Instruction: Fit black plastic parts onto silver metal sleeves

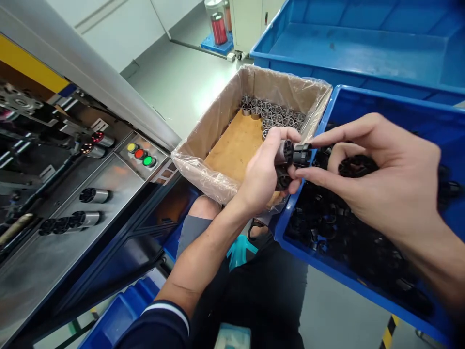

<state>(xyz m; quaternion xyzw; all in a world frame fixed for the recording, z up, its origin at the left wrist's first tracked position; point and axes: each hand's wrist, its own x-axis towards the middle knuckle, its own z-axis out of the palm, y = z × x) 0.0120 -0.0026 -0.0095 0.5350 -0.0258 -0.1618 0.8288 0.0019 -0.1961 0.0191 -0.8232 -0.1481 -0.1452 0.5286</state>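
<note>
My left hand [263,172] is closed round a small metal cylinder with a black slotted end [285,151], and a second black piece [282,180] sits lower in the same palm. My right hand [385,179] pinches a black plastic cap [302,154] between thumb and forefinger, held against the end of that cylinder. Another black ring part [358,166] rests in my right palm. Both hands hover above the edge between the lined cardboard box [232,111] and the blue bin [399,104] of black parts.
Several finished cylinders [272,114] stand in rows at the box's far end. A machine bench [72,242] on the left carries yellow, red and green buttons [141,155] and a few cylinders [93,195]. An empty blue crate [363,48] stands behind. My knees are below.
</note>
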